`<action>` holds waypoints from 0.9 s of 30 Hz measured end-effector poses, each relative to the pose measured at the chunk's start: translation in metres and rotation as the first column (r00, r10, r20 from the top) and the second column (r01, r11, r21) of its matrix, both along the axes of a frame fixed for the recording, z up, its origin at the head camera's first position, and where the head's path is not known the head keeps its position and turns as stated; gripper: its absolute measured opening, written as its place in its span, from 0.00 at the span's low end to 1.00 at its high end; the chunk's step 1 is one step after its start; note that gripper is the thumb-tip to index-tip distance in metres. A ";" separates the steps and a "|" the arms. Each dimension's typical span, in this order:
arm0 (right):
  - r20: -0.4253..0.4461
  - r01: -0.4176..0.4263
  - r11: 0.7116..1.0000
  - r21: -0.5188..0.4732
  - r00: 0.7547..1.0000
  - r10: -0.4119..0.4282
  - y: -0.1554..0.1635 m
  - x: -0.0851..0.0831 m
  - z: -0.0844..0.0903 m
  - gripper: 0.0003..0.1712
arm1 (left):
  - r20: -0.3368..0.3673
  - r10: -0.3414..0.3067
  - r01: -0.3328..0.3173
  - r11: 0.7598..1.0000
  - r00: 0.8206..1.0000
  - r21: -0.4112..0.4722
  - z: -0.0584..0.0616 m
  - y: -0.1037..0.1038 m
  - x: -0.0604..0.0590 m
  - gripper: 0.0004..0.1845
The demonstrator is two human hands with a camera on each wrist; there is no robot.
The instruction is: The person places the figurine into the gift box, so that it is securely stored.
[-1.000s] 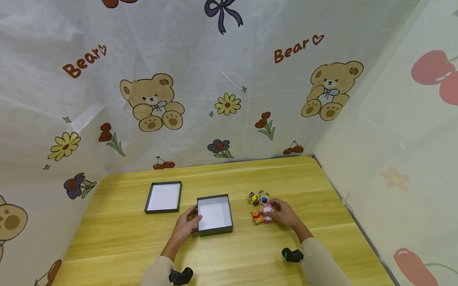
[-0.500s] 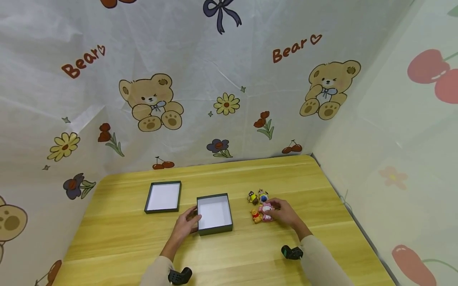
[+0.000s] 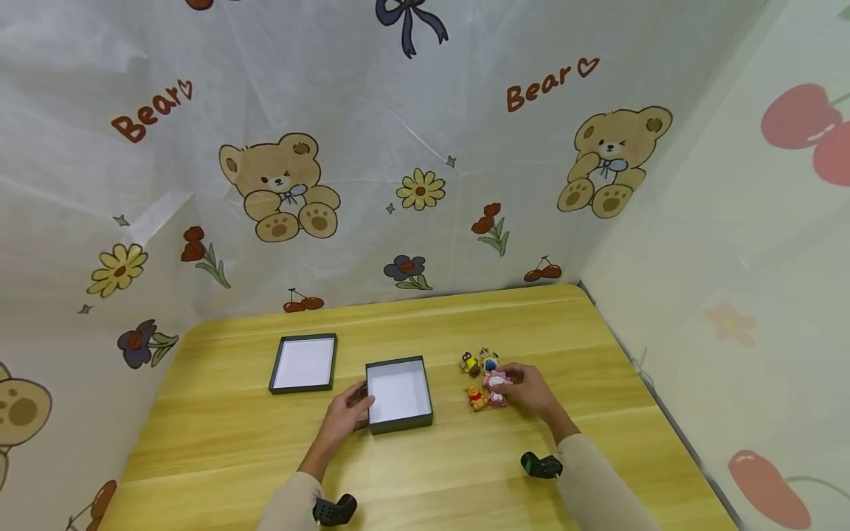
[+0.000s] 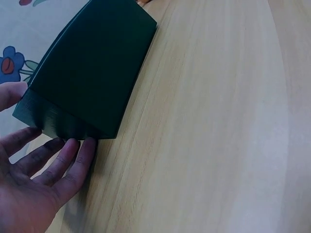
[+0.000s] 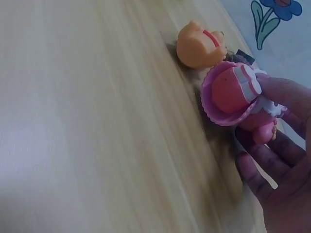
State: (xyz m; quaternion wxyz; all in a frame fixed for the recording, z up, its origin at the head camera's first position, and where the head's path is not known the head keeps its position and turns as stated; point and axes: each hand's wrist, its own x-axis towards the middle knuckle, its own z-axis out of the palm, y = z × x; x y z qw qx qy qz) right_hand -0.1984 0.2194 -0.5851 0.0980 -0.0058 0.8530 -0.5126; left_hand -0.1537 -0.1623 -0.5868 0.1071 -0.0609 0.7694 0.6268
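A dark open box with a white inside stands mid-table; in the left wrist view its dark wall fills the upper left. My left hand rests against the box's left side, fingers straight at its bottom edge and the thumb at its far wall. My right hand pinches a small pink figure just above the table. Beside it stands an orange bear figure. Two more small figures stand just behind.
The box's lid lies upside down to the left of the box. The yellow wooden table meets printed cloth walls at the back and right. A black wrist-camera mount sits on each forearm.
The right hand has closed on the pink figure and drawn it slightly up and back. The left hand has stayed at the box.
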 end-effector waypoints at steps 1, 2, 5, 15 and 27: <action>0.002 0.014 1.000 -0.001 1.000 -0.014 0.000 0.000 0.000 0.22 | 0.004 0.001 -0.001 1.000 1.000 0.005 0.000 0.001 0.001 0.30; 0.002 0.025 1.000 -0.003 1.000 -0.025 -0.001 0.000 0.000 0.23 | 0.011 0.001 -0.001 1.000 1.000 0.008 0.000 0.001 0.001 0.30; -0.010 0.047 0.999 0.004 0.999 -0.047 -0.003 0.001 0.003 0.23 | 0.022 0.000 -0.001 1.000 1.000 0.022 0.001 0.002 0.004 0.31; -0.036 0.052 0.998 -0.041 0.998 -0.053 -0.008 -0.003 0.022 0.23 | 0.016 0.007 -0.007 0.998 1.000 0.061 0.001 0.004 0.003 0.30; -0.018 0.007 0.999 -0.051 1.000 -0.008 -0.021 -0.012 0.038 0.23 | 0.047 0.021 -0.025 0.996 0.999 0.087 0.001 0.003 0.003 0.29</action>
